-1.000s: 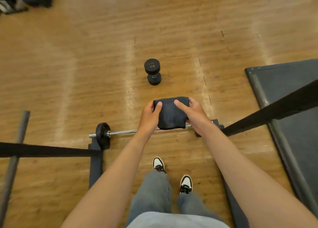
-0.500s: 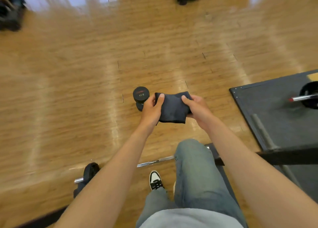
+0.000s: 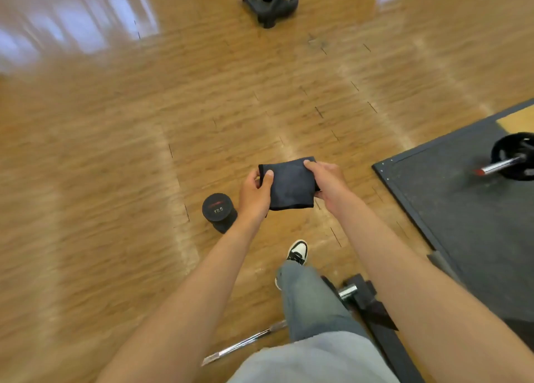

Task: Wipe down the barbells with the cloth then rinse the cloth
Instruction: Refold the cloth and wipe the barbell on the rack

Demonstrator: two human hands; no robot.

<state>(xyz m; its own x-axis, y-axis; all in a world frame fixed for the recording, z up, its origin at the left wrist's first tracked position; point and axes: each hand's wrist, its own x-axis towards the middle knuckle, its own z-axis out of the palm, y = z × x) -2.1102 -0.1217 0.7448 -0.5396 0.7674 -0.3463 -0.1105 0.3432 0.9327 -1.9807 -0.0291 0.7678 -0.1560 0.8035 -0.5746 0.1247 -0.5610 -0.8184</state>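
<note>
Both hands hold the folded dark cloth [image 3: 290, 184] up in front of the body, well above the wood floor [image 3: 115, 180]. Left hand [image 3: 255, 193] pinches its left edge w/ thumb on top; right hand [image 3: 328, 182] grips the right edge, fingers curled over it. A barbell [image 3: 245, 343] lies low in view, partly hidden behind the leg (chrome shaft only). A 2nd barbell [image 3: 504, 163] sits on the black mat [image 3: 462, 209] at right. A dumbbell [image 3: 218, 210] marked 17.5 stands just beside the left wrist.
</note>
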